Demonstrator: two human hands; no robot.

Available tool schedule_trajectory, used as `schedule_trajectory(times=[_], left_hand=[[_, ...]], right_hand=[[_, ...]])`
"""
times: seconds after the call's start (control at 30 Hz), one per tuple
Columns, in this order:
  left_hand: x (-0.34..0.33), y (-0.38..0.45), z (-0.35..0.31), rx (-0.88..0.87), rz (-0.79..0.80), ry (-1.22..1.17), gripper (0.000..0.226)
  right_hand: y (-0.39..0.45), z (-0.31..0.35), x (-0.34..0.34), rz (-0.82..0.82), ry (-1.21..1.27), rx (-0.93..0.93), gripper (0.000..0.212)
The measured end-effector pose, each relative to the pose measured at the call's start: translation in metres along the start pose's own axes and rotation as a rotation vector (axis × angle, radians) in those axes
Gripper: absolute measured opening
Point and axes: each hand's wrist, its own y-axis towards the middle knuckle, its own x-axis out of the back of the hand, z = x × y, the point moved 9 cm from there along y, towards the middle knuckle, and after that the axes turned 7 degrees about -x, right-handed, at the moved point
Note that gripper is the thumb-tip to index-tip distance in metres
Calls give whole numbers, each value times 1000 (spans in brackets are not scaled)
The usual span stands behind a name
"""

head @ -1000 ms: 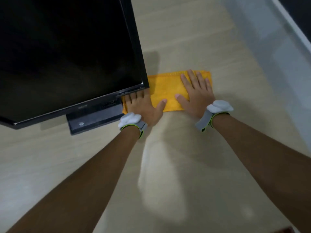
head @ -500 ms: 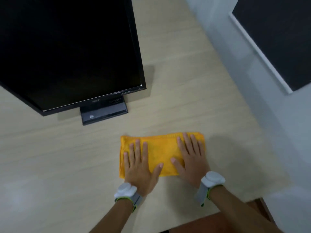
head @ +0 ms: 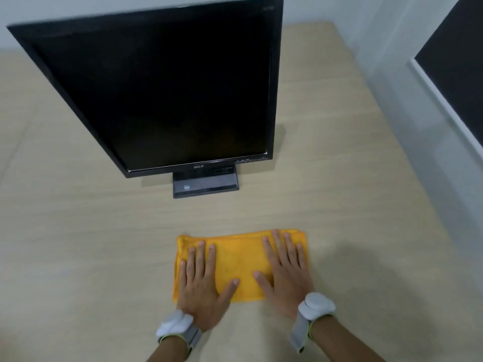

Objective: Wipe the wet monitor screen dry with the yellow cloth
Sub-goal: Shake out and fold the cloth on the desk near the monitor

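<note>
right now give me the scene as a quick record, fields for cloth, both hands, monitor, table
cloth: yellow cloth, folded, lying flat on the table in front of the monitor
left hand: left hand flat on the cloth's left part, fingers spread, grasping nothing
right hand: right hand flat on the cloth's right part, fingers spread
monitor: monitor upright on its stand, screen dark, apart from the cloth; wetness cannot be told
table: light wood table
wrists: a grey band on each

- Bare desk (head: pixel 78 231) strip between monitor (head: pixel 170 87) stand (head: pixel 206 184) and yellow cloth (head: pixel 235 259): open.
- Desk left of cloth: open.
- Wall (head: pixel 392 74) bounds right side.
</note>
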Motion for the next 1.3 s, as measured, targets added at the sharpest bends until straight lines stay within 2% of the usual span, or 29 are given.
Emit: schedule_trajectory(times=[0.23,0.5,0.8,1.07,1.17,1.23,1.3], left_hand=[[33,44,32,96,-3,25,104],[60,93,51,110,-5,42,107],[48,107,69,61,-17,15,102],[53,106,59,33,84,58,98],[83,115,62,27,-6,-4,74],[108,125,79,86,-132,-81,53],[117,135,99,164,-108,-92,43]], right_hand=[[70,35,-5,34,2,53,82],[127,55,-5,42,-31,62,82],[136,65,2,80,-74,71,83],[134,65,10,188,-56,83,83],[146,65,38,78,-15,61,69],[156,61,56,-44,-31,3,50],[161,60,65,-125,-61,-35,24]])
